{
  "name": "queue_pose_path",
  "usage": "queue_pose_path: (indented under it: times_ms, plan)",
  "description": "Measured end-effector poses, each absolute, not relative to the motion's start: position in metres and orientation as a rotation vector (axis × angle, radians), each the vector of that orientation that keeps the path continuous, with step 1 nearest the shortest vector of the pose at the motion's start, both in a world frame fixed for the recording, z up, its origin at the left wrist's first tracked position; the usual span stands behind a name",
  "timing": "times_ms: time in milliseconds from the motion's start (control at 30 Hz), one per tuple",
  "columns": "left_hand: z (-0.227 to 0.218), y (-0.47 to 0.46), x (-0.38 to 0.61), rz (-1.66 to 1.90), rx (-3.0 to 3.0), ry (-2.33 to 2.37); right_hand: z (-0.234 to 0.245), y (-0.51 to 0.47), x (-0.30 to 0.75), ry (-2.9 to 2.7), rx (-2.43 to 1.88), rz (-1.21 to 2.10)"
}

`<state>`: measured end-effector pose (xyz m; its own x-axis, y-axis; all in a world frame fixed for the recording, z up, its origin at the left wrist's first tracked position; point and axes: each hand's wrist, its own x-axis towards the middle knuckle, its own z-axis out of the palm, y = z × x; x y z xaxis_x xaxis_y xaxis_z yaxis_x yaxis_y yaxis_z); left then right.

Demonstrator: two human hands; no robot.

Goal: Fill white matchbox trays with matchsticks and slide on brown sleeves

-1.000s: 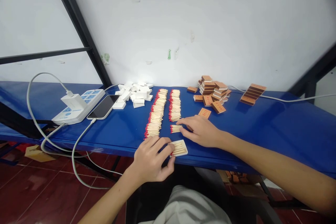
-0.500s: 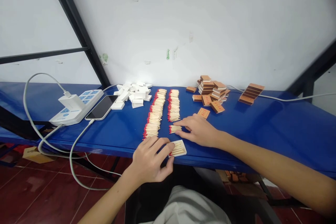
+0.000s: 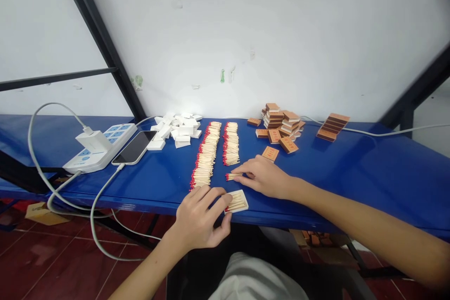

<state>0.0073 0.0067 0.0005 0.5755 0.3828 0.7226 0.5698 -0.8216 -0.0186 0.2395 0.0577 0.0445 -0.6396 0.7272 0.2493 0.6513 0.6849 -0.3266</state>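
Observation:
At the table's front edge my left hand (image 3: 203, 218) grips a white matchbox tray (image 3: 244, 206) by its left end, partly covering it. Several matches (image 3: 237, 200) lie in the tray. Just behind it, my right hand (image 3: 263, 176) pinches a small bunch of red-tipped matches (image 3: 230, 176) between thumb and fingers, low over the table. Beyond that bunch runs a short row of matches (image 3: 231, 143). A longer match row (image 3: 206, 154) stretches back to its left, its near end by my left knuckles. A matchbox cover (image 3: 270, 153) lies just behind my right hand.
White trays (image 3: 177, 127) are heaped at the back left. Matchboxes (image 3: 277, 119) are piled at the back right, with a joined block of boxes (image 3: 333, 126) further right. A phone (image 3: 134, 147) and a power strip (image 3: 101, 147) with cables occupy the left side of the blue table (image 3: 369, 173).
The bunch at my right fingers has become narrower, with the fingers closed on it. My left hand stays on the tray. The whole view has shifted slightly.

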Motion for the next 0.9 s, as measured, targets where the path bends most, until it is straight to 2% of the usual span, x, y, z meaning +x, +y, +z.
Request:
queue_pose_path:
  times_ms: [500, 667, 900]
  plan:
    - [0.0004, 0.0063, 0.0076, -1.113, -2.554, -0.790, 0.0433, 0.0624, 0.2392, -2.396, -1.139, 0.586]
    - [0.0003, 0.0072, 0.0076, -1.103, -2.555, -0.792, 0.0445, 0.0615, 0.2387, -2.377, -1.187, 0.532]
    - [0.0013, 0.0073, 0.0079, -1.116, -2.540, -0.791, 0.0473, 0.0582, 0.2397, -2.437, -1.030, 0.399]
